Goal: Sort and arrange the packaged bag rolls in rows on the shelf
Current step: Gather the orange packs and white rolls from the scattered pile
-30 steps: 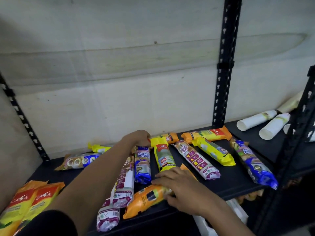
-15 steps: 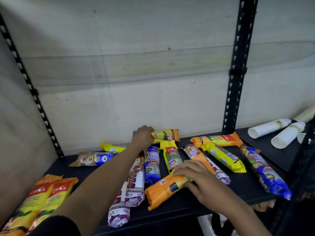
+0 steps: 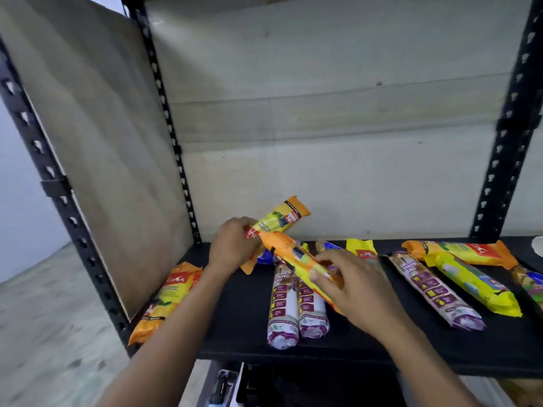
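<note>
My left hand [image 3: 232, 248] grips an orange-and-yellow bag roll [image 3: 282, 220], lifted above the black shelf [image 3: 244, 324] and tilted up to the right. My right hand [image 3: 355, 286] holds a second orange-and-yellow roll [image 3: 291, 254] lifted over the middle of the shelf, its far end touching my left hand. Two white-and-purple rolls [image 3: 283, 309] lie side by side beneath it. Two orange rolls [image 3: 170, 295] lie at the shelf's left end. To the right lie a white-and-purple roll [image 3: 432, 292], a yellow roll [image 3: 473, 284] and an orange roll [image 3: 458, 251].
Black perforated uprights [image 3: 508, 148] frame the shelf, with a brown side panel [image 3: 97, 148] on the left and a pale wall behind. A blue roll [image 3: 266, 257] and another yellow pack [image 3: 363, 249] lie behind my hands. The floor shows at the left.
Both hands have lifted their orange rolls off the shelf and carried them leftward. The camera has swung left, and the white cups on the right have left the view.
</note>
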